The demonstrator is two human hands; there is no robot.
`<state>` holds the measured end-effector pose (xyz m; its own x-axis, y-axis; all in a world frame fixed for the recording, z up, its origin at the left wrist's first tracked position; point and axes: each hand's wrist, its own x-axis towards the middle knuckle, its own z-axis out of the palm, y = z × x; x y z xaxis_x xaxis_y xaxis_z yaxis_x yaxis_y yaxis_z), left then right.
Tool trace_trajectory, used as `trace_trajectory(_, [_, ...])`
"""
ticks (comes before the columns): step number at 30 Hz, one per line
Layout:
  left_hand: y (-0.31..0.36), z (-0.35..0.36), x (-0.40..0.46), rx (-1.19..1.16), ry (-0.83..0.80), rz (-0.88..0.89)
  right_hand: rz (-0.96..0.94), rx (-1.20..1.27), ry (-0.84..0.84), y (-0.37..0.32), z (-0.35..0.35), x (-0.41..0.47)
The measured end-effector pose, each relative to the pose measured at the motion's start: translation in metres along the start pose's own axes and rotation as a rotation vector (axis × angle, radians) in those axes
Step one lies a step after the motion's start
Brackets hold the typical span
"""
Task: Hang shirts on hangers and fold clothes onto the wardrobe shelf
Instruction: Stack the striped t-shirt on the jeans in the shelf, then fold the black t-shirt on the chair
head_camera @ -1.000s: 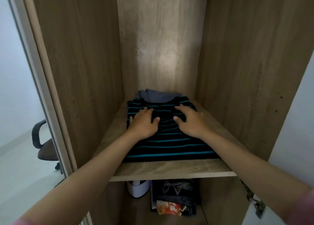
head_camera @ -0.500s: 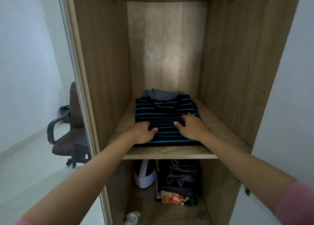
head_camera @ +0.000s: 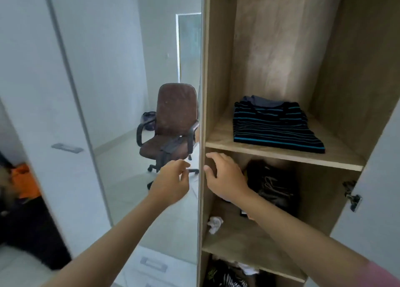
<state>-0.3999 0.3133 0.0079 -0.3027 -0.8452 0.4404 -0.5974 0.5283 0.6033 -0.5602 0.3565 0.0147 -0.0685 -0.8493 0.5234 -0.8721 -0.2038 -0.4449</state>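
On shelf (head_camera: 281, 154), folded striped shirt (head_camera: 275, 125); below, left hand (head_camera: 173, 181), right hand (head_camera: 225, 178) loosely spread, empty.

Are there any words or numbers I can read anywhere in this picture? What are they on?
No words or numbers can be read anywhere.
Dark clothes at the bottom of the wardrobe: pale marks, too blurred to read.
Dark bundle under the shelf: a pale pattern, not clear enough to tell if it is writing.
Striped shirt on the shelf: only stripes, no label showing.
Brown chair: no text.
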Motion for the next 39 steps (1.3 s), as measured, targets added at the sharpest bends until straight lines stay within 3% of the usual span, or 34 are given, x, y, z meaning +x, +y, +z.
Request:
trace_trajectory(8, [-0.140, -0.122, -0.149, 0.088, 0.167, -0.519, -0.162, 0.273, -0.410, -0.154, 0.149, -0.037])
trace_trajectory(15, [-0.227, -0.257, -0.313, 0.200, 0.425, -0.937, -0.514, 0.380, -0.802, -0.354, 0.271, -0.082])
trace_trajectory(24, [-0.295, -0.372, -0.532, 0.172, 0.755, -1.378, -0.988, 0.417, -1.261, -0.597, 0.394, -0.223])
trace_trajectory(39, [-0.338, -0.404, -0.749, -0.050, 1.307, -1.910, -1.398, 0.282, -1.732, -0.759, 0.519, -0.404])
